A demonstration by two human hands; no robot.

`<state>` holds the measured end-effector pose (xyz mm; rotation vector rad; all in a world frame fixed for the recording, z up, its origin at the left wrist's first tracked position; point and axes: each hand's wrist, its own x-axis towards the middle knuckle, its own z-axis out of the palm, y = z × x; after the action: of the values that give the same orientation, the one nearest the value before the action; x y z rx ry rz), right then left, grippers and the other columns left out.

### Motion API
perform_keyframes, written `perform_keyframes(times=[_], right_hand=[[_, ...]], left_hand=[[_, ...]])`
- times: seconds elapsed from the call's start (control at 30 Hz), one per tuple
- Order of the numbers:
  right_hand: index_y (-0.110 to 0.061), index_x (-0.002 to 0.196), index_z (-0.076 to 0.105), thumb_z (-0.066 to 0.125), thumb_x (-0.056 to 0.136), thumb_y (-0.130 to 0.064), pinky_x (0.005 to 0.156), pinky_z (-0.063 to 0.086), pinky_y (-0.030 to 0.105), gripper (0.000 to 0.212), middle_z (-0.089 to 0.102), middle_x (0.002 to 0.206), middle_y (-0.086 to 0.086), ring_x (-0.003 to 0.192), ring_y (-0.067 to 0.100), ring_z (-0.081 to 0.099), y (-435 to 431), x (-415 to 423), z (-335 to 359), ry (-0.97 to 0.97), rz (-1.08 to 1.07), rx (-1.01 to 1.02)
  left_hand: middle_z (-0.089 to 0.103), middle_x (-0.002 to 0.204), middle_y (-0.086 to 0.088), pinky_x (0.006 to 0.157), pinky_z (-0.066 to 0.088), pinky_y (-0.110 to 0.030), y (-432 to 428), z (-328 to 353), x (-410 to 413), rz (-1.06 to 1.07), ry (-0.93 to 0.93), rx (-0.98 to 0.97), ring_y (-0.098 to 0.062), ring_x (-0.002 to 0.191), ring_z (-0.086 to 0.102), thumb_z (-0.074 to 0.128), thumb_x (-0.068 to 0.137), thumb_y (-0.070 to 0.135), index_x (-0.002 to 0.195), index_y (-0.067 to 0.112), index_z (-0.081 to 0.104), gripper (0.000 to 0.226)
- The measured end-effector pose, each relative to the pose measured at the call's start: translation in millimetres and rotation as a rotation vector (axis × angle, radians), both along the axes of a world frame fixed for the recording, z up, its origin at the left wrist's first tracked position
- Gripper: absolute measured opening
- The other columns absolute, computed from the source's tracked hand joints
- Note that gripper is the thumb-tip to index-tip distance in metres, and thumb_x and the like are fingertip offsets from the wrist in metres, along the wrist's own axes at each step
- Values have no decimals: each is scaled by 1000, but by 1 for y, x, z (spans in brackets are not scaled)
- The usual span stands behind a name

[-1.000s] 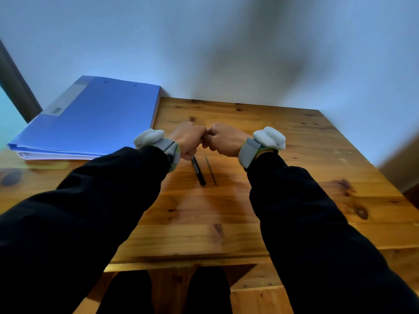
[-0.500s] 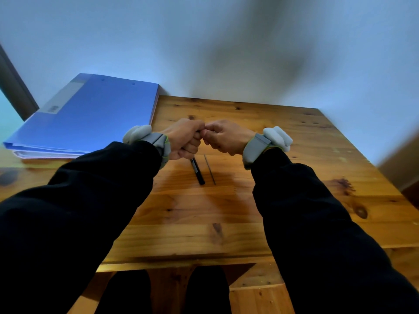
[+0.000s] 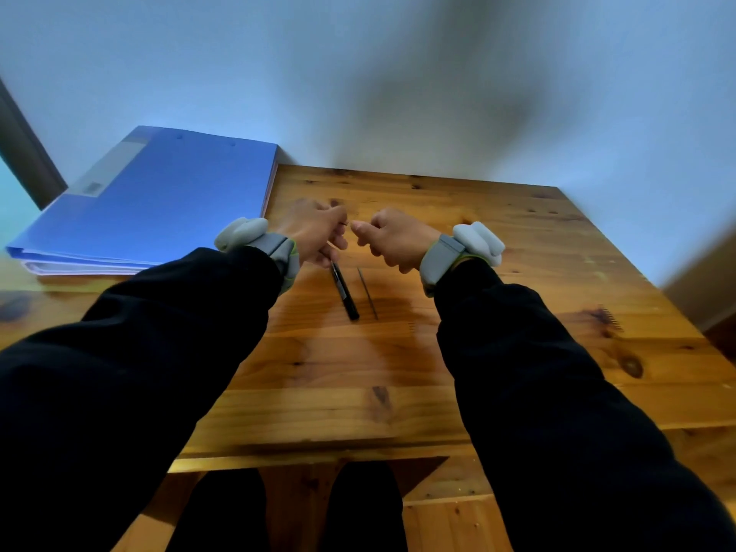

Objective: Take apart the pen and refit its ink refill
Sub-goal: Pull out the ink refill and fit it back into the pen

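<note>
A black pen barrel (image 3: 345, 293) lies on the wooden table (image 3: 498, 272), and its far end is hidden behind my left hand. A thin ink refill (image 3: 367, 293) lies just right of it, parallel to it. My left hand (image 3: 314, 231) hovers above the barrel's far end with curled fingers and pinches a small dark pen part at its fingertips. My right hand (image 3: 392, 239) hovers a short gap to the right, with its fingers curled and its thumb pressed to the forefinger. Nothing shows in that hand.
A blue binder (image 3: 159, 201) lies flat at the table's back left and overhangs its left side. A wall rises right behind the table. My knees (image 3: 286, 511) show under the near edge.
My hands were pressed together fingertip to fingertip; they have now pulled apart sideways, leaving a small gap. The barrel and refill have stayed where they were on the table.
</note>
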<state>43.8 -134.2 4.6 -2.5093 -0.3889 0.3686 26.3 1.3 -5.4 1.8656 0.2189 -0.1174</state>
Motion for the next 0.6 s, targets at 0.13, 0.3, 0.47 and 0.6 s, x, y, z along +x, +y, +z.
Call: perform_keyframes(times=[0.13,0.3,0.47,0.6], right_hand=[[0,117,54,34,100,-25,55,42,32,36,53,94,14,74,25,51,6,-1,-2,65,-76,34],[6,108,54,33,97,-6,52,50,33,27,54,90,17,69,24,54,8,0,0,68,-112,128],[6,99,62,42,97,-10,59,61,42,26,71,85,16,68,29,70,4,6,-3,-103,-209,195],[-3,90,66,51,91,-25,67,53,36,26,71,86,13,79,29,67,2,15,-4,-314,-277,85]], left_hand=[[69,73,-14,36,44,-22,-3,1,-2,27,-62,-83,-18,43,63,54,89,13,85,0,59,14],[68,66,-16,35,44,-18,-11,0,-1,22,-76,-90,-14,42,65,58,87,5,72,0,59,16],[52,56,-2,32,31,-17,-15,-2,-3,-104,43,-110,-11,39,44,57,89,18,74,7,57,18],[54,52,0,38,33,-19,-18,1,-3,-145,91,-181,-14,47,42,51,89,18,78,6,58,19]])
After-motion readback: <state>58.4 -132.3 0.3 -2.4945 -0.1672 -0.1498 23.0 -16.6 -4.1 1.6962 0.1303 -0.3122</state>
